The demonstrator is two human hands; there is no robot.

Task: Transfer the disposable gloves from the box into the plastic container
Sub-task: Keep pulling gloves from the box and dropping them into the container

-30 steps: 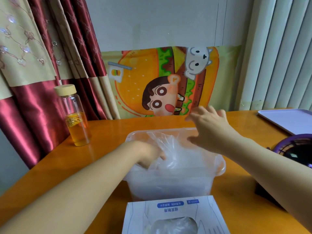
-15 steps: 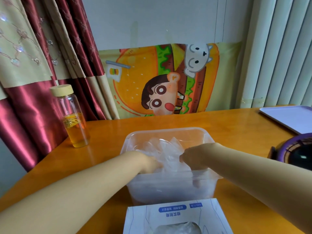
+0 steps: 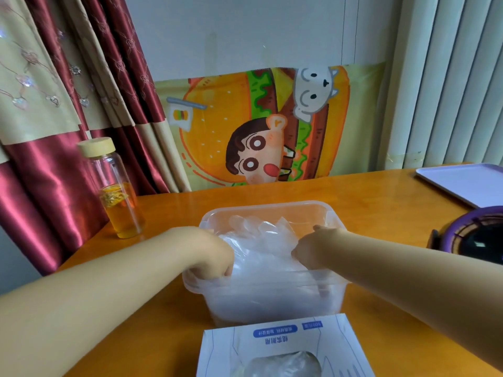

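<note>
Head view looking down over a glossy orange wooden desk (image 3: 272, 195), filling the whole lower frame. Hanging behind its left edge, a satiny maroon-and-beige curtain (image 3: 54, 131); standing at the right, pale vertical blinds (image 3: 449, 77); leaning between them against the wall, a bright cartoon burger poster (image 3: 217, 118).

Sitting mid-desk, a clear, round-cornered plastic container (image 3: 272, 204), holding a puffy, crumpled heap of thin translucent disposable gloves (image 3: 264, 248) rising to about rim height. Lying just in front of it at the near edge, a white cardboard box (image 3: 283, 341) with blue print, showing a filmy wad (image 3: 283, 365) through its oval opening.

Lying at the far right, a flat lavender tray (image 3: 462, 183), partly out of frame. Sitting nearer on the right, a round purple-rimmed object (image 3: 476, 235) with a dark glossy centre, not identifiable. Standing well apart on the left, an upright cylindrical glass bottle (image 3: 117, 191) with a pale lid (image 3: 96, 147), carrying amber liquid in its lower half with yellow bits floating on top.

Resting in the container's near-left corner, left hand (image 3: 209, 257), curling its fingers into the glove film and gripping it. Opposite, right hand (image 3: 313, 248), pointing its fingers down into the heap along the near-right wall, fingertips blurring behind the plastic: gripping or only pressing, cannot tell.
</note>
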